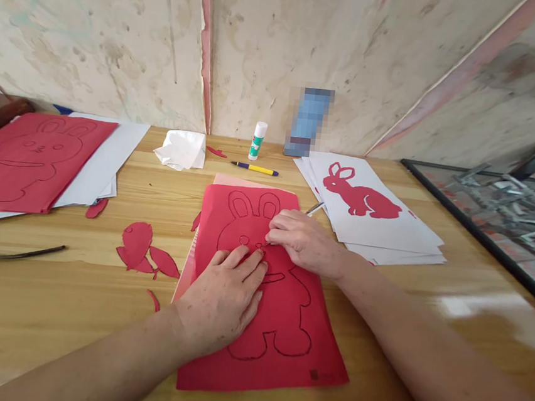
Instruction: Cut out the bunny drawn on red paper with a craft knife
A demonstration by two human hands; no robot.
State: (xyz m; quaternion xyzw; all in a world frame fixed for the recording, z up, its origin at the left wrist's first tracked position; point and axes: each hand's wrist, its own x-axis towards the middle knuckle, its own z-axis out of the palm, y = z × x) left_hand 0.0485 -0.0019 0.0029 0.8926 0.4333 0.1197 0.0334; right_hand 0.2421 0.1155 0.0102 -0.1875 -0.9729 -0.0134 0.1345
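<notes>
A red sheet of paper (283, 328) with a rabbit outline drawn in black lies in front of me, on top of a pinkish sheet (236, 180). My left hand (220, 300) rests flat on it, fingers stretched over the rabbit's face and middle. Just right of those fingertips, my right hand (306, 242) is closed in a pinch at the rabbit's face. What it pinches is hidden by the fingers. Beyond its knuckles shows a thin silvery rod (314, 209); whether the hand holds it I cannot tell.
Red paper cutouts (137, 246) lie left. Another red rabbit sheet (29, 165) tops white papers. At the back are crumpled paper (182, 149), a glue stick (257, 141) and a yellow pen (256, 168). White sheets bearing a red rabbit (371, 201) sit right, near a black-framed glass panel (507, 217).
</notes>
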